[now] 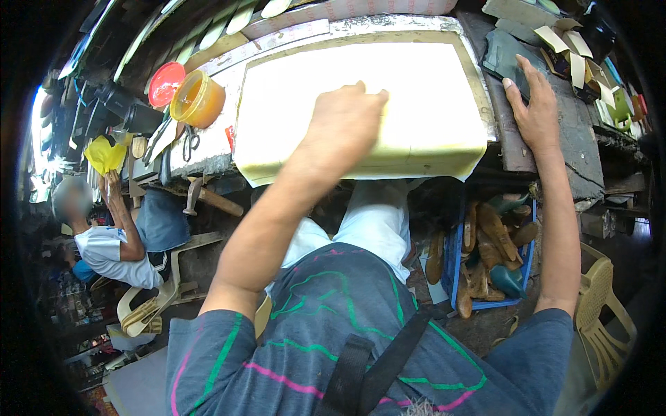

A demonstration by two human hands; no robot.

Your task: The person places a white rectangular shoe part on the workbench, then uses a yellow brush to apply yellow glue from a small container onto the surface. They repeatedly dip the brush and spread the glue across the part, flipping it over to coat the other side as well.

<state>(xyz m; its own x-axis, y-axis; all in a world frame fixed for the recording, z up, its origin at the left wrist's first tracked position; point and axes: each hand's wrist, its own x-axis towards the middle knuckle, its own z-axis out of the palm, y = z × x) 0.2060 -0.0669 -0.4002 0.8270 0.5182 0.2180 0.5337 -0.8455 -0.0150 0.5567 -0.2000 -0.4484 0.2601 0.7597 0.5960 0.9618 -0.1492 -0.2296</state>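
A large pale sheet (291,104), glaring white with a yellowish front edge, covers the workbench in front of me and droops over its near side. My left hand (347,114) is over the middle of the sheet, slightly blurred, its fingers curled in. Whatever those fingers grip, if anything, is hidden or lost in the glare. To the right of the sheet, my right hand (538,107) has its fingers stretched and thumb apart, and holds nothing. It is next to a dark grey-green flat piece (503,54) at the bench's right end.
An orange tub (199,99), a red lid (167,83) and scissors (189,143) are left of the sheet. Wooden and green shoe lasts fill a blue crate (454,267) below the bench. A plastic chair (596,295) stands at right; a seated person (114,243) holds yellow material.
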